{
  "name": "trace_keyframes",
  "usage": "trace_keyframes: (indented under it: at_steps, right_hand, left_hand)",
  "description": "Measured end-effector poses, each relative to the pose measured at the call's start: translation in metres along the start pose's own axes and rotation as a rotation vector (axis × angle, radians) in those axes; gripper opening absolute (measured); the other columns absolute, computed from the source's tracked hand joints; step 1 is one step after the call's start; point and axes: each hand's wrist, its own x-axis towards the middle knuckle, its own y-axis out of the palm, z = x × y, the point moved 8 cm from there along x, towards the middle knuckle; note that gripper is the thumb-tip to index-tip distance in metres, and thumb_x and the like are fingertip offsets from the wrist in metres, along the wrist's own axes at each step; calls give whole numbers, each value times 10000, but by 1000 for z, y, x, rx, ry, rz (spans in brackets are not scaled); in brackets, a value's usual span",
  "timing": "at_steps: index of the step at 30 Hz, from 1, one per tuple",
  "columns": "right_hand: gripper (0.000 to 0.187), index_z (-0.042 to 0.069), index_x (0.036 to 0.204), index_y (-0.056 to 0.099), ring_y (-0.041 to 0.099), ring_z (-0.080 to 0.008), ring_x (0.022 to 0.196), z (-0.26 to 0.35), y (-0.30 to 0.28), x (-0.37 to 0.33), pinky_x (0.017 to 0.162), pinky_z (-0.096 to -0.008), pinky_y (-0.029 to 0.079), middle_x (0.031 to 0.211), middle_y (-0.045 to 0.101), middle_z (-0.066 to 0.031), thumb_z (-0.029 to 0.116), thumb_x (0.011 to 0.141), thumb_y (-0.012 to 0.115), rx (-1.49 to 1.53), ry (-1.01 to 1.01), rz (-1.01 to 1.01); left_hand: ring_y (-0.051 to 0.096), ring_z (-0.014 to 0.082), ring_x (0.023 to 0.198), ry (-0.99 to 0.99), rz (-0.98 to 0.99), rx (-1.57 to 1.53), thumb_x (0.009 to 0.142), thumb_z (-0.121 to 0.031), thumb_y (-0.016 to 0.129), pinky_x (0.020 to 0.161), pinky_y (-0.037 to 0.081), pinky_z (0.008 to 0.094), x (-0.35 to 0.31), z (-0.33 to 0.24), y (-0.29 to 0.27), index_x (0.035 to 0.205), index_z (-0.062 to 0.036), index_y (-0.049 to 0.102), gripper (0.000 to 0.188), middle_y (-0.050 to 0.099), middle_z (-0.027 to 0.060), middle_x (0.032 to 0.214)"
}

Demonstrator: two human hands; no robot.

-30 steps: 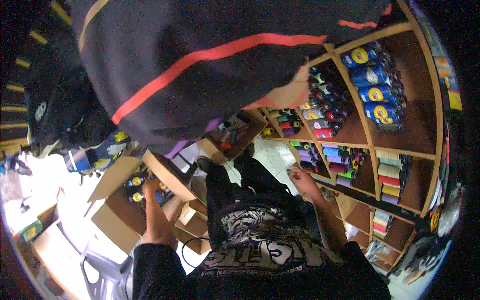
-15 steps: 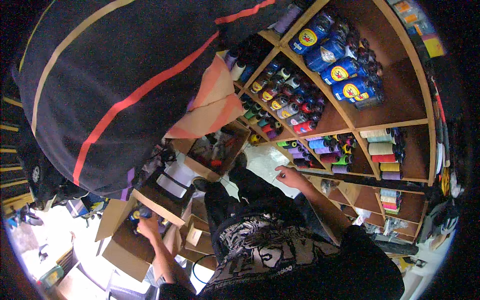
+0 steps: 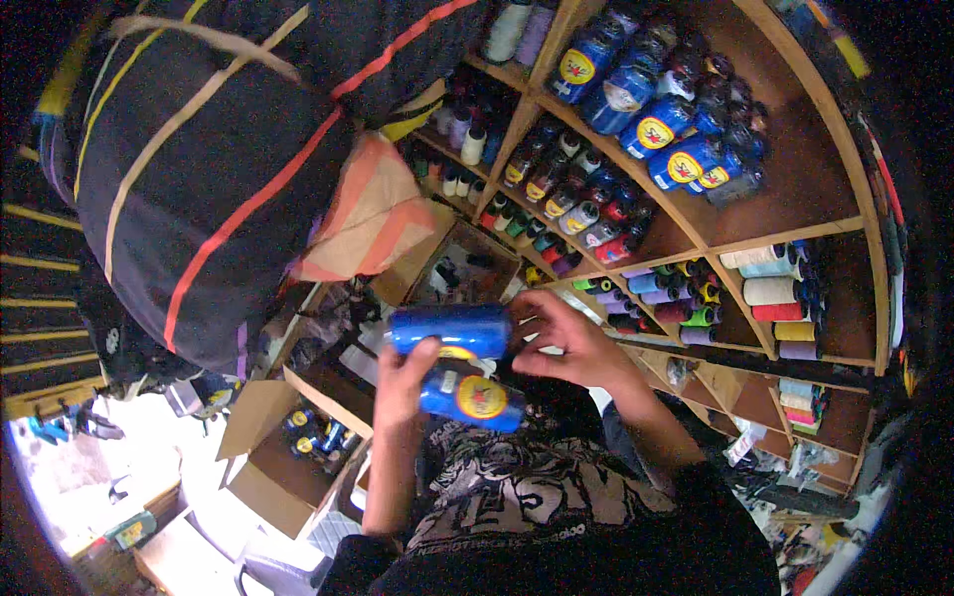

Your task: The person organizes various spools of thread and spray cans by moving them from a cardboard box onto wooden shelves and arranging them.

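Two blue spools of thread with yellow round labels, an upper spool (image 3: 452, 323) and a lower spool (image 3: 475, 397), lie side by side in front of my chest. My left hand (image 3: 399, 372) is closed around their left ends, its thumb across them. At their right ends is my right hand (image 3: 566, 343), with curved fingers and thumb apart beside the upper spool's dark end. Whether those fingertips touch it is hard to see. Below left, an open cardboard box (image 3: 266, 487) contains several more blue spools (image 3: 316, 435).
On the right stands a wooden shelf unit (image 3: 785, 238) with several compartments of coloured thread spools, including wrapped blue ones (image 3: 656, 124). A large dark bundle (image 3: 238, 129) with red and tan straps fills the upper left. Another open carton (image 3: 487, 253) sits beyond my hands.
My left hand has come up out of the cardboard box with two blue spools and moved right, in front of my chest. My right hand has moved left to their ends.
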Motion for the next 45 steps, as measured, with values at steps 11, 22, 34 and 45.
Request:
trace_keyframes:
  at_steps: [11,22,34,45]
  right_hand:
    - [522,58,1110,541,584,-297,933,105,-56,-35,768,-367,480,1081,574,-138,366,717,693,-1047,-350,-418]
    - [395,28,979,594,587,-383,807,151,-176,-87,724,-439,489,786,613,-215,329,729,648,-1288,-43,-638]
    - [308,-30,994,587,584,-371,867,149,-255,-60,791,-417,465,908,598,-255,141,745,647,-1436,195,-739]
    - [374,21,1105,553,573,-368,931,158,-235,-81,793,-418,464,999,590,-224,101,750,641,-1387,-63,-898]
  left_hand:
    - [627,362,840,264,555,1088,611,-238,748,713,496,386,32,0,158,936,31,595,449,628,234,817]
    - [620,203,635,-279,678,296,777,-257,666,595,498,292,51,54,157,994,28,581,368,631,133,730]
    - [636,226,642,-352,401,26,828,-275,574,610,535,335,63,64,100,1069,16,529,381,625,152,715]
    - [621,255,683,-337,287,-163,855,-272,544,631,530,365,63,55,103,1060,-7,505,338,604,144,779]
